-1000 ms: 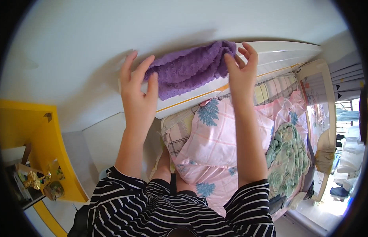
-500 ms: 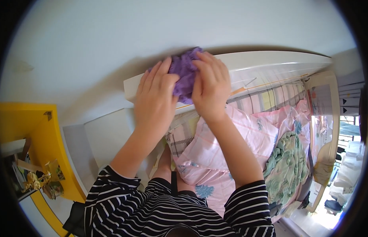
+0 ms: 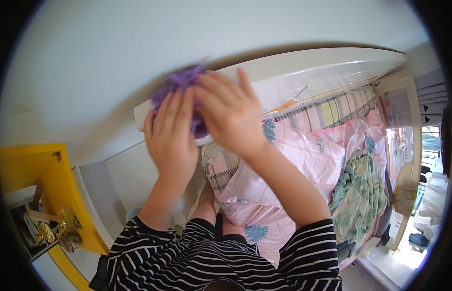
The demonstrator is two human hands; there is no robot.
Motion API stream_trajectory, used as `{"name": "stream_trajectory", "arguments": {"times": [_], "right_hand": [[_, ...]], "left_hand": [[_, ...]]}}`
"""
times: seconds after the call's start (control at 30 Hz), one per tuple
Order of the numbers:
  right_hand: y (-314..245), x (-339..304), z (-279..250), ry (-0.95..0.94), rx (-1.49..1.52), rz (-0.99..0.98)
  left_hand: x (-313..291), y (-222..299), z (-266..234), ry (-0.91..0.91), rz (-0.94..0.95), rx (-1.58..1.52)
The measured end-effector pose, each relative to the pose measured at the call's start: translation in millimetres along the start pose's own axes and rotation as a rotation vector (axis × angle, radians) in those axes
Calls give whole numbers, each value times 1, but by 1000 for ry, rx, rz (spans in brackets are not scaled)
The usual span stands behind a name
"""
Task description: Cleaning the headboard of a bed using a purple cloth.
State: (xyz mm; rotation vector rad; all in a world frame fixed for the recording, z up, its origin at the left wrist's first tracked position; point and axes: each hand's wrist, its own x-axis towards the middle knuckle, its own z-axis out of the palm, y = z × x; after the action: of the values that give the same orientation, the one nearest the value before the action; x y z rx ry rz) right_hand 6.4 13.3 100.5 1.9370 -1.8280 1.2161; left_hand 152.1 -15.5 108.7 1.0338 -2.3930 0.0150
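Note:
A crumpled purple cloth (image 3: 180, 80) is bunched under both my hands, at the left end of a long white glossy unit (image 3: 303, 68) against the wall. My left hand (image 3: 171, 133) grips the cloth's near side, its fingers bent over it. From the right, my right hand (image 3: 231, 111) holds the cloth, with one finger sticking up apart from the others. Motion blurs both hands slightly, and the cloth's underside is hidden.
Below the unit lies a bed with pink flowered bedding (image 3: 294, 160) and a crumpled green blanket (image 3: 359, 194). A clothes hanger (image 3: 289, 103) shows by the unit's lower edge. At left stands a yellow shelf (image 3: 66, 194) with a gold ornament (image 3: 49, 233).
Both hands and the cloth have moved left along the white unit, to its left end. The right hand's fingers are now spread more, and the view has shifted a little.

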Motion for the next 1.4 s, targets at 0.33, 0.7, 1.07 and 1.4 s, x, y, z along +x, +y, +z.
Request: {"name": "stream_trajectory", "arguments": {"times": [0.33, 0.7, 1.07, 1.4], "right_hand": [[-4, -5, 3, 90, -71, 139], [-50, -57, 74, 91, 43, -202], [-27, -158, 86, -126, 100, 74], [-14, -101, -21, -167, 1540, 1469]], "left_hand": [[23, -6, 6, 39, 149, -137], [-93, -82, 42, 246, 15, -100], [-163, -59, 100, 45, -48, -191], [-93, -30, -11, 50, -744, -1085]]}}
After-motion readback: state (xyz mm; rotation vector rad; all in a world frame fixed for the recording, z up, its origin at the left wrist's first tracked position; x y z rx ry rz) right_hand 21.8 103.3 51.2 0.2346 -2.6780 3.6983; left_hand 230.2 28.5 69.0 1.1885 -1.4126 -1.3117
